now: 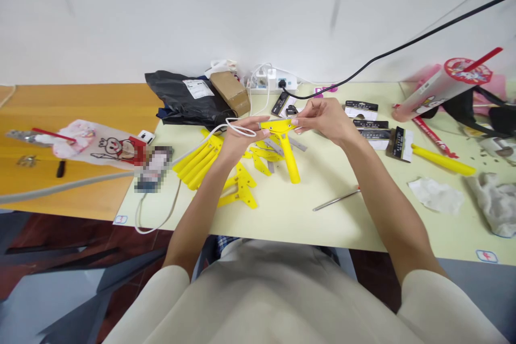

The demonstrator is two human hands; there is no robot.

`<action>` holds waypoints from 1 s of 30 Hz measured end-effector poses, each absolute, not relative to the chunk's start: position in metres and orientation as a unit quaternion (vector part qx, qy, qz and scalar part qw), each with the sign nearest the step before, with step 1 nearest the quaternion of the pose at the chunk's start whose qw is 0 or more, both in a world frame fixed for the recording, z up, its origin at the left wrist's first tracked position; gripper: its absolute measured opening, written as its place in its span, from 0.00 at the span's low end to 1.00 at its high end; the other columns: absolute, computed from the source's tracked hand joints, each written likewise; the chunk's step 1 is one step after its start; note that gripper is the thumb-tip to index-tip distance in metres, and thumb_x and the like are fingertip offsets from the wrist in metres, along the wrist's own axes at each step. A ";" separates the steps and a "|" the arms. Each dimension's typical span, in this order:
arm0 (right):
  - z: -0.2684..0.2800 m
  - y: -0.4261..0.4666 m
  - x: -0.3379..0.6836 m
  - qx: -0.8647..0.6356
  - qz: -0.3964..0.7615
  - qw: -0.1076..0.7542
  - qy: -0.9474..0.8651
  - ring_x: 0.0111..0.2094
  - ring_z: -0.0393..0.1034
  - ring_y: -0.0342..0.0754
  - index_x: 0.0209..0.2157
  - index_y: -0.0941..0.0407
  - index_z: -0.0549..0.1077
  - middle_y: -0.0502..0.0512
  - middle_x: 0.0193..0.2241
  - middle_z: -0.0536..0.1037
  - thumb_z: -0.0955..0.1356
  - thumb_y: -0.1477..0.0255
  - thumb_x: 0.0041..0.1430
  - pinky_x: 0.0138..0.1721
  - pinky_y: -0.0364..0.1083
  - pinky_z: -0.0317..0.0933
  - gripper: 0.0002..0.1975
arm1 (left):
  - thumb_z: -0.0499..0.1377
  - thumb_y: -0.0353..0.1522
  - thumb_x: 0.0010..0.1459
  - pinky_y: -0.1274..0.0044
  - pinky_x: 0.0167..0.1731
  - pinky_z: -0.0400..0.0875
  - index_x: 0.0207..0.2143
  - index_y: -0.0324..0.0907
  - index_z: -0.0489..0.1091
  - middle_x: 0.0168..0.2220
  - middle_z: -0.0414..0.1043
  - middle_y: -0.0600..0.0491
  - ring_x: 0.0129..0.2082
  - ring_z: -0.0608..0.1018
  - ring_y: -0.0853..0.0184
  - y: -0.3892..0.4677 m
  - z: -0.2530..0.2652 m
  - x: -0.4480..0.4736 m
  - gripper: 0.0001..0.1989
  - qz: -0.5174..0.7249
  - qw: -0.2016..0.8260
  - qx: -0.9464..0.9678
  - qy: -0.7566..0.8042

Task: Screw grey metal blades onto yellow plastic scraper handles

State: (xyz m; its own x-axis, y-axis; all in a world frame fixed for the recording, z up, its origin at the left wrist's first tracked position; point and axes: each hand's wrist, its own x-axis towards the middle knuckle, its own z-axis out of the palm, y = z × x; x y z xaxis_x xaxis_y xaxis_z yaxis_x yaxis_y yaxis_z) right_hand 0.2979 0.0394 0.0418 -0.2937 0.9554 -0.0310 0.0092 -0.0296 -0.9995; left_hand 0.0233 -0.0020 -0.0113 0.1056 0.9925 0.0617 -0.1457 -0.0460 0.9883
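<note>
From my remote seat I see the bare left hand (241, 138) and bare right hand (325, 118) each pinching one end of the crossbar on a yellow T-shaped plastic tool (287, 146), thumbs against fingers. It's over the pale yellow-green table (290, 220), between the far and near edges. I'd judge it light, stiff and slightly slippery; its thick handle offers the surest grip. That handle sets the long axis, pointing toward the near edge, slanting slightly right.

Handles (200, 158) L of tool (290, 158), scrdrvr (335, 201) R
</note>
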 end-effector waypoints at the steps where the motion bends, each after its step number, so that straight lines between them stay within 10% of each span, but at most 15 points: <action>1: 0.042 0.039 0.297 -0.431 0.574 0.416 -0.558 0.32 0.86 0.52 0.26 0.56 0.79 0.59 0.31 0.88 0.93 0.58 0.31 0.35 0.48 0.85 0.30 | 0.83 0.33 0.48 0.66 0.50 0.87 0.54 0.44 0.88 0.37 0.86 0.52 0.38 0.89 0.61 -0.001 -0.011 0.023 0.28 0.523 0.553 0.495 0.419; 12: -0.001 0.025 0.289 -0.445 0.573 0.509 -0.463 0.39 0.84 0.48 0.35 0.51 0.65 0.53 0.38 0.88 0.85 0.45 0.51 0.46 0.51 0.82 0.34 | 0.84 0.28 0.42 0.54 0.68 0.80 0.49 0.37 0.86 0.30 0.82 0.53 0.47 0.92 0.52 0.008 -0.010 0.024 0.29 0.554 0.627 0.347 0.423; 21: -0.031 -0.018 0.272 -0.456 0.656 0.478 -0.366 0.24 0.52 0.41 0.33 0.55 0.76 0.43 0.23 0.60 0.80 0.56 0.58 0.27 0.44 0.58 0.19 | 0.78 0.23 0.49 0.60 0.67 0.81 0.50 0.33 0.85 0.37 0.88 0.46 0.46 0.92 0.56 0.008 -0.018 0.042 0.24 0.506 0.679 0.311 0.432; 30: -0.019 -0.040 0.269 -0.419 0.732 0.432 -0.319 0.30 0.61 0.47 0.33 0.53 0.76 0.49 0.29 0.67 0.80 0.47 0.55 0.32 0.51 0.75 0.25 | 0.81 0.25 0.49 0.58 0.65 0.82 0.51 0.33 0.85 0.38 0.88 0.46 0.42 0.92 0.57 -0.007 -0.029 0.058 0.25 0.483 0.696 0.320 0.425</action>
